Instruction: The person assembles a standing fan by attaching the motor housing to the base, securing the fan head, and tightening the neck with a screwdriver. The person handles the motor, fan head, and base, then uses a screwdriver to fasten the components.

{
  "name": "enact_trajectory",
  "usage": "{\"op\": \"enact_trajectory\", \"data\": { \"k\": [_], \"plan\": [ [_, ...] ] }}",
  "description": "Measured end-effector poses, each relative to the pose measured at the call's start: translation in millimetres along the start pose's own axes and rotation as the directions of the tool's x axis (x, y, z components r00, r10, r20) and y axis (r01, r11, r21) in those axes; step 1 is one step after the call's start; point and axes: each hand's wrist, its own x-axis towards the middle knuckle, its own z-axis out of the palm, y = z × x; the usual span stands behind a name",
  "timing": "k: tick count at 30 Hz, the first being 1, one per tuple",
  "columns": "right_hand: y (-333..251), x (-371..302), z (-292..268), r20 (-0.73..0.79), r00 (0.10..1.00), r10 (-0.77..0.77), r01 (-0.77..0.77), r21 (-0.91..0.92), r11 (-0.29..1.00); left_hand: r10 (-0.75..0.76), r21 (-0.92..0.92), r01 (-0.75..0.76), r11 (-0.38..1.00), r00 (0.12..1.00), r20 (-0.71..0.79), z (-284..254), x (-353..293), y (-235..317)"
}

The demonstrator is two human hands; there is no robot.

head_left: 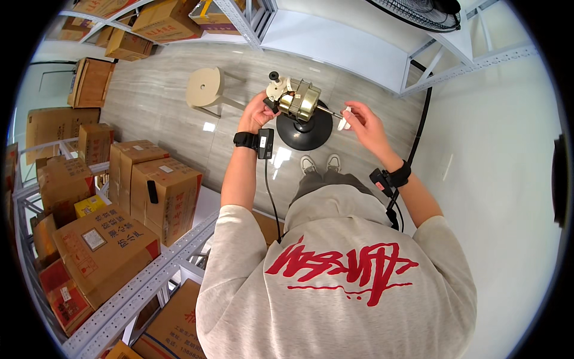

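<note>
A bare fan motor (300, 100) with a brass-coloured body sits on a stand with a round black base (305, 140). On its left side are a cream plastic gear housing (277, 90) and a black knob (274, 76). My left hand (258, 112) is closed around the lower part of that side, next to a small black piece; some fingers are hidden behind it. A thin metal shaft (329, 112) points right from the motor. At its tip, my right hand (365, 127) pinches a small white plastic piece (344, 119).
A beige stool (204, 88) stands to the left on the tiled floor. Cardboard boxes (164, 194) fill the metal shelving (140, 293) at left, with a dark phone-like object (152, 191) on one. A white shelf (335, 45) and a caged black fan (418, 13) are at the far side.
</note>
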Motion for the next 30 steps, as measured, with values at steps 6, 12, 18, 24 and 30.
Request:
{"op": "enact_trajectory", "data": {
  "k": [6, 12, 18, 24, 30],
  "plan": [
    [-15.2, -18.4, 7.3, 0.217, 0.758, -0.615, 0.534, -0.747, 0.395, -0.023, -0.032, 0.026, 0.999, 0.996, 0.082, 0.4, -5.5, 2.2],
    [0.7, -2.9, -1.1, 0.026, 0.997, -0.067, 0.07, -0.137, 0.988, 0.008, -0.029, -0.006, 1.0, 0.997, 0.081, 15.8, -15.9, 2.2],
    [-16.5, -19.1, 8.1, 0.201, 0.777, -0.597, 0.515, -0.748, 0.419, 0.027, -0.002, -0.027, 1.0, 1.0, -0.012, 7.4, -7.1, -0.3],
    [-11.6, -14.8, 8.6, 0.015, 0.91, -0.415, 0.363, -0.514, 0.777, 0.024, -0.013, -0.026, 1.0, 0.99, -0.142, 33.6, -20.2, 0.7],
    [-3.6, -10.4, 7.1, 0.012, 0.959, -0.283, 0.275, -0.284, 0.919, 0.024, -0.015, -0.025, 1.0, 0.995, -0.094, 19.7, -11.0, 0.8]
  ]
}}
